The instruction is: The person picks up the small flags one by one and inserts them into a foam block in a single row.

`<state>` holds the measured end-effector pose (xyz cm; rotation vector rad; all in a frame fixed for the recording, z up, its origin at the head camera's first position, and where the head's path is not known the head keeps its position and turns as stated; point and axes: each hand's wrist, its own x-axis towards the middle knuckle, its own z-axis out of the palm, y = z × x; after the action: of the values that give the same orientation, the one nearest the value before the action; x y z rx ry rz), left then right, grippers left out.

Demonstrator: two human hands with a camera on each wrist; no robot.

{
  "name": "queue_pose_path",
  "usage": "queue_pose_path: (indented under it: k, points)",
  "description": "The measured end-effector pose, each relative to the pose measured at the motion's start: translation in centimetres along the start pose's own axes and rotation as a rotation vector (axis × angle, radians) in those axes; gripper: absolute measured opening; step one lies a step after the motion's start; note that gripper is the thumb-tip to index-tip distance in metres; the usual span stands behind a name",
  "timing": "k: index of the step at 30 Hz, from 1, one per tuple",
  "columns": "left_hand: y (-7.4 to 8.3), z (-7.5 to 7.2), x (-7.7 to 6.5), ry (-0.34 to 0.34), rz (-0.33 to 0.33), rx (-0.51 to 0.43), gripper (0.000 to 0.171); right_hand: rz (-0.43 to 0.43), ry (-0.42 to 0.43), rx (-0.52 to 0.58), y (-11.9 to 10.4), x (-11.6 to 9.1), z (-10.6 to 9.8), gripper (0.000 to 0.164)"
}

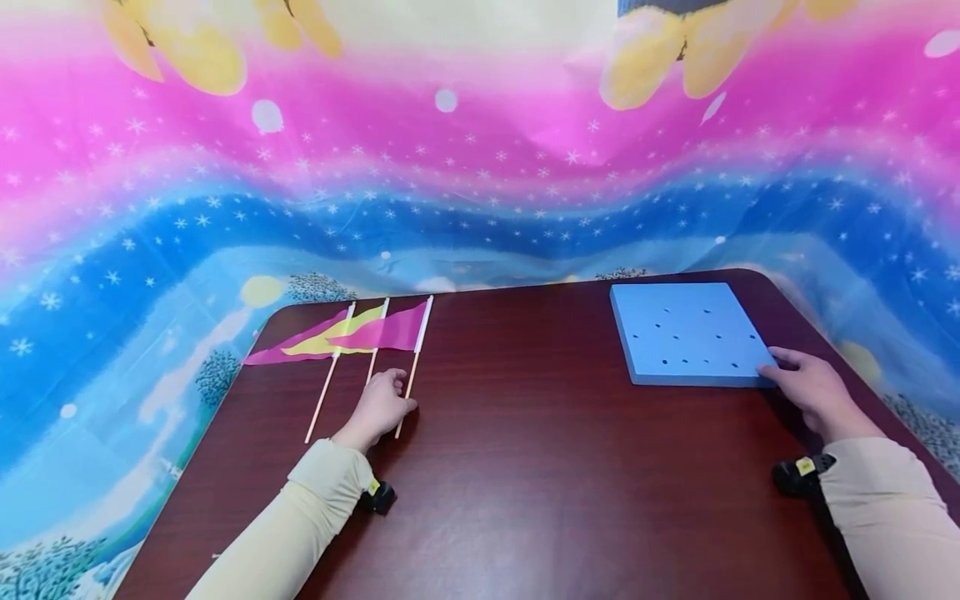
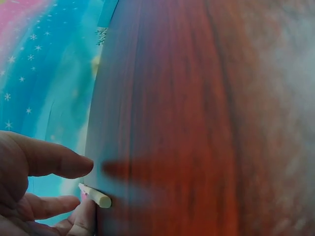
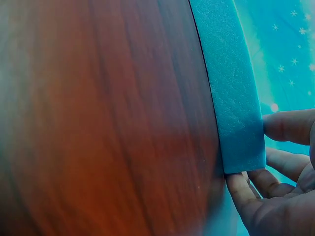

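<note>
In the head view, three triangular flags on thin wooden sticks lie side by side at the table's left. The left flag (image 1: 281, 350) is magenta, the middle flag (image 1: 330, 335) yellow and the right flag (image 1: 401, 327) magenta. My left hand (image 1: 378, 407) reaches over the right flag's stick (image 1: 409, 379). The left wrist view has the stick's end (image 2: 102, 199) between thumb and fingers, with a gap below the thumb. Across the table, my right hand (image 1: 813, 387) grips the near right corner of a blue foam board (image 1: 690, 337), thumb on its top edge, fingers against its side.
Several small holes dot the foam board's top. The dark red wooden table (image 1: 540, 467) stretches between the hands, its far edge close behind the flags and board. A printed cloth (image 1: 480, 167) with snowflakes hangs around the table.
</note>
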<state>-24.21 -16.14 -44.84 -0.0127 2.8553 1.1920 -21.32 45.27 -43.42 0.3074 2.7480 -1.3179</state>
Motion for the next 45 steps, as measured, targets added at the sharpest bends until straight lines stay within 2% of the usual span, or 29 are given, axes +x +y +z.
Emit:
queue_pose_path:
  k: [9, 17, 21, 24, 26, 31, 34, 39, 42, 45]
  points:
    - [0.2, -0.6, 0.6, -0.019, 0.034, 0.141, 0.047, -0.022, 0.001, -0.008, -0.4, 0.0, 0.0, 0.072]
    - [0.5, -1.1, 0.7, -0.04, 0.058, 0.189, 0.038, -0.031, -0.006, -0.018, -0.8, 0.2, 0.0, 0.071]
    - [0.9, -1.4, 0.8, -0.07, 0.083, 0.216, 0.04, -0.03, -0.006, -0.04, -1.1, 0.3, 0.5, 0.069]
    - [1.1, -1.5, 1.1, -0.09, 0.07, 0.225, 0.041, -0.036, -0.008, -0.05, -1.3, 0.3, 0.9, 0.068]
    - [1.2, -1.5, 1.4, -0.102, 0.048, 0.233, 0.035, -0.041, -0.014, -0.042, -1.5, 0.4, 1.2, 0.068]
    - [1.4, -1.5, 1.9, -0.137, -0.002, 0.219, 0.018, -0.051, -0.039, -0.026, -1.7, 0.4, 1.7, 0.068]
    - [1.1, -1.5, 2.1, -0.142, -0.004, 0.196, 0.025, -0.058, -0.048, -0.025, -1.7, 0.4, 2.0, 0.068]
    - [0.5, -1.5, 2.0, -0.11, 0.015, 0.142, 0.035, -0.057, -0.062, -0.017, -1.9, 0.4, 2.1, 0.069]
    - [0.2, -1.6, 1.8, -0.091, -0.008, 0.088, 0.026, -0.065, -0.106, -0.024, -2.1, 0.5, 2.1, 0.07]
    - [0.0, -1.7, 1.5, -0.081, -0.04, 0.036, 0.008, -0.088, -0.169, -0.04, -2.5, 0.6, 2.0, 0.071]
